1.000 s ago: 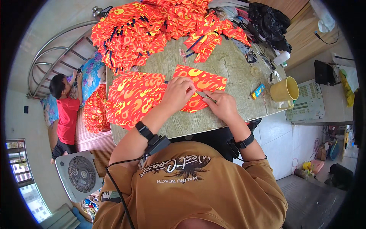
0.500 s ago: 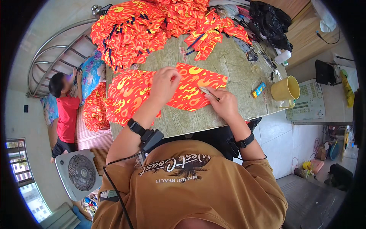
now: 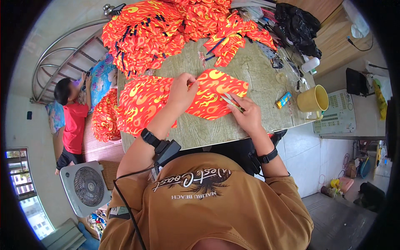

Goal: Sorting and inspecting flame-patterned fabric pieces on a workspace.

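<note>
Head view, taken as a clock dial, shows at ten o'clock a curved tubular metal bed rail (image 3: pixel 56 58); at nine, a person in a red shirt (image 3: pixel 75 125); at eight, a square grey fan (image 3: pixel 88 186) with a round ribbed grille. Toward eleven rises a ruffled heap of thin, flame-printed cloth (image 3: pixel 143 37), edged with dark strips. Between nine and ten, a flat flame-printed panel (image 3: pixel 143 104) lies on the marbled tabletop (image 3: pixel 258 66). At eleven, the left hand (image 3: pixel 182 93) has its fingers curled narrowly at the edge of a second, angular flame-printed piece (image 3: pixel 216 91); I cannot tell whether they pinch it. That smooth piece lies at one o'clock, between the hands. Near two, small metal snips (image 3: pixel 233 103), blades slightly parted, point over its right side, gripped by the right hand's (image 3: pixel 250 115) bent fingers. Between two and three sit a shiny blue-yellow packet (image 3: pixel 283 100) and a round yellow mug (image 3: pixel 312 100).
</note>
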The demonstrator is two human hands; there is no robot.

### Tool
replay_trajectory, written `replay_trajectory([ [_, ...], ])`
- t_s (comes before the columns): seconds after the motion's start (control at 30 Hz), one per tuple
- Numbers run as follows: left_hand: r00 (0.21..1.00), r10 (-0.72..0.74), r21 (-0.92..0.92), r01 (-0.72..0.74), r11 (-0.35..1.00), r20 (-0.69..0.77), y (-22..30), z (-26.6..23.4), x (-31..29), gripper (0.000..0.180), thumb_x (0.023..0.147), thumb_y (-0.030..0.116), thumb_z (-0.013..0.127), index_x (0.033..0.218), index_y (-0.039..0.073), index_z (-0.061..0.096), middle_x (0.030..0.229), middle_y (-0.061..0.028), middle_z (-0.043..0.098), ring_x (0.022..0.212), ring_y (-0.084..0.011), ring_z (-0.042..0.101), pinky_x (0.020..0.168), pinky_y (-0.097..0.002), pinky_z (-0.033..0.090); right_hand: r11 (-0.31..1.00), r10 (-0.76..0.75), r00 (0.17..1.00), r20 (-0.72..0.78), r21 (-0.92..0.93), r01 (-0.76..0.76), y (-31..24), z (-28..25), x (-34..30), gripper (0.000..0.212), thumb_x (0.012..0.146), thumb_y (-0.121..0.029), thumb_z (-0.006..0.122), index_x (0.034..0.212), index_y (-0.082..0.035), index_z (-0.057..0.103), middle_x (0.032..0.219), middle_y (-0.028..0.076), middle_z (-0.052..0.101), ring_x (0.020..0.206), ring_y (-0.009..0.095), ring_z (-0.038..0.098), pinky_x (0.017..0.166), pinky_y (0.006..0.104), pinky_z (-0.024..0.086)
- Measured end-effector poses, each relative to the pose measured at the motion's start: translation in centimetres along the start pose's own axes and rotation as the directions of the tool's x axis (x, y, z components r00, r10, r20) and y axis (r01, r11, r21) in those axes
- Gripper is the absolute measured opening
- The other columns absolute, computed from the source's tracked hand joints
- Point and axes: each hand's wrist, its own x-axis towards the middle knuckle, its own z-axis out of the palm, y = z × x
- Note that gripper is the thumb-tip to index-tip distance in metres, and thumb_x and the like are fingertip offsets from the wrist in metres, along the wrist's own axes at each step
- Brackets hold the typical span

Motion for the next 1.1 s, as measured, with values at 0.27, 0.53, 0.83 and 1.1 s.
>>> replay_trajectory([
  [0.27,0.951,-0.273,-0.538,0.309,0.784,0.149,-0.9,-2.5,-0.8,0.016,0.089,0.009,0.059,0.103,0.002,0.055,0.100,-0.0078,0.061,0.091,-0.0159,0.061,0.078,-0.0302,0.049,1.000,-0.019,1.000,0.000,-0.009,0.019,0.1,-0.1,-0.1,0.037,0.078,-0.021,0.074,0.112,-0.009,0.067,0.076,0.011,0.062,0.068,0.023,0.060,0.063,0.0305,0.047],
  [0.53,0.931,-0.106,-0.723,0.339,0.602,0.348,-7.0,-12.0,-2.8,0.033,0.091,0.003,0.052,0.124,0.003,0.053,0.120,-0.0081,0.059,0.112,-0.0154,0.054,0.097,-0.0292,0.043,1.000,-0.013,1.000,0.021,-0.007,0.014,0.0,-0.2,-0.2,0.038,0.076,-0.018,0.074,0.112,-0.010,0.067,0.074,0.009,0.061,0.066,0.022,0.058,0.062,0.0296,0.046],
  [0.83,0.945,-0.326,-0.213,0.317,0.924,-0.005,-12.7,-16.0,-7.1,0.030,0.090,0.011,0.058,0.119,0.002,0.056,0.115,-0.0076,0.061,0.107,-0.0150,0.056,0.093,-0.0299,0.044,0.998,-0.017,0.999,0.044,-0.055,0.019,-0.2,-0.1,-0.2,0.037,0.075,-0.017,0.075,0.111,-0.011,0.067,0.074,0.009,0.061,0.066,0.022,0.058,0.062,0.0298,0.046],
  [1.1,0.891,-0.437,0.121,0.423,0.898,0.122,-10.0,-16.9,-5.1,0.028,0.089,0.017,0.063,0.112,0.003,0.058,0.103,-0.0047,0.064,0.100,-0.0128,0.058,0.086,-0.0275,0.046,0.997,0.002,0.997,0.074,-0.080,0.004,-0.5,-0.1,-0.1,0.037,0.075,-0.018,0.075,0.112,-0.011,0.068,0.072,0.008,0.059,0.064,0.022,0.056,0.060,0.0304,0.045],
])
